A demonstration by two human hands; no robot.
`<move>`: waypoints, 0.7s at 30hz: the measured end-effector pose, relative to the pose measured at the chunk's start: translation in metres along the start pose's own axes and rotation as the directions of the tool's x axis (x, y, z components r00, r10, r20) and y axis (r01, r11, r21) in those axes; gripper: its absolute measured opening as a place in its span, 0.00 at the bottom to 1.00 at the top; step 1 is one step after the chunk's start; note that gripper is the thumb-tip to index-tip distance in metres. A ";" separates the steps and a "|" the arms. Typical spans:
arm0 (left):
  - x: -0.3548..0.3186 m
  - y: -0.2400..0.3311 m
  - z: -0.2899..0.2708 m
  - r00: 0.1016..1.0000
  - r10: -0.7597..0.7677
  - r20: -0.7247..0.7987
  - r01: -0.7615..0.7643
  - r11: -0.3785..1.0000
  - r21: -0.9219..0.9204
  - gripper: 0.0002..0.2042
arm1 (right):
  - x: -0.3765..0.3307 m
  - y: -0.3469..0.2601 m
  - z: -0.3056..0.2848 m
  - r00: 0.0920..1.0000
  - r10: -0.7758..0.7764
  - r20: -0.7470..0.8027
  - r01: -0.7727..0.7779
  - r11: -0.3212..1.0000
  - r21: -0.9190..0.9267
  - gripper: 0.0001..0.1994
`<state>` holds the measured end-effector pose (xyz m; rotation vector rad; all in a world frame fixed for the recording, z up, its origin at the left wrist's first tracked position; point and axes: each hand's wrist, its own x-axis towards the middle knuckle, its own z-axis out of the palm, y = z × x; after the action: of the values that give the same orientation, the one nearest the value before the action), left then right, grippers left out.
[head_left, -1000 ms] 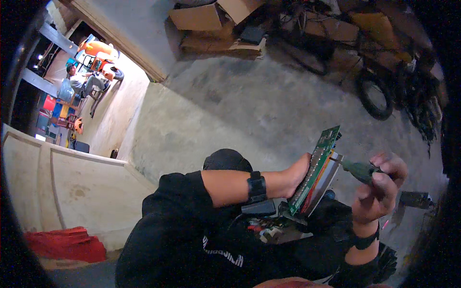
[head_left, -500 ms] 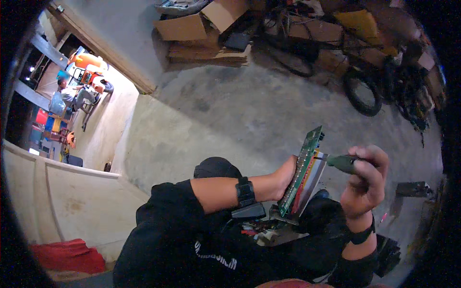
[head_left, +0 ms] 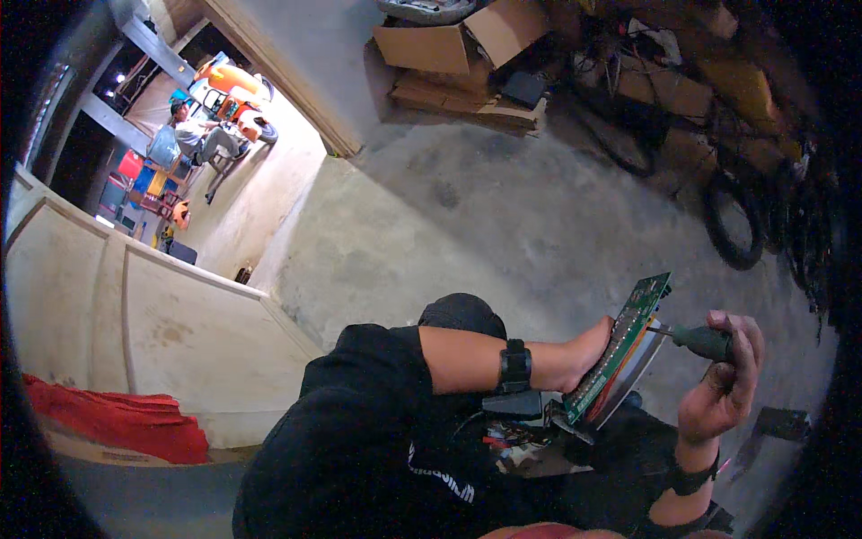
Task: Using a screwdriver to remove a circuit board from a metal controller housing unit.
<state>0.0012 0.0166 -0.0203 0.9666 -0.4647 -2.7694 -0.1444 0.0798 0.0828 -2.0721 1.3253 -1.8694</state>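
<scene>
My left hand reaches across and holds a long green circuit board on edge, tilted; its fingers are hidden behind the board. A flat strip of coloured wires, grey, yellow and red, runs along the board's right side. In my right hand is a screwdriver with a dark green handle, gripped by the fingers at its butt end. The thin shaft points left, its tip at the wires or the board's edge; I cannot tell whether it touches.
Small coloured parts lie below the board, near my lap. Cardboard boxes and black tyres are piled at the back. A pale partition with red cloth stands left. Through the doorway, a person sits near an orange vehicle.
The view has turned, so the whole scene sits further right in the picture. My right hand's fingers are straighter on the handle. The board and screwdriver stay close together.
</scene>
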 end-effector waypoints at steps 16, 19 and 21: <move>0.006 -0.004 -0.001 1.000 0.009 0.018 -0.009 1.000 0.005 0.29 | 0.012 0.000 -0.001 0.978 -0.196 0.066 0.197 0.980 -0.005 0.13; 0.001 -0.001 0.006 1.000 0.023 0.020 -0.024 0.999 0.035 0.29 | 0.006 0.002 -0.014 0.977 -0.195 0.088 0.200 0.979 -0.044 0.13; 0.003 -0.003 0.010 1.000 0.020 0.024 -0.021 1.000 0.002 0.29 | 0.003 0.003 -0.016 0.990 -0.112 0.086 0.115 0.993 -0.027 0.13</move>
<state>-0.0072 0.0209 -0.0156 0.9254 -0.4790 -2.7654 -0.1591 0.0839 0.0879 -2.2607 1.2512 -1.7906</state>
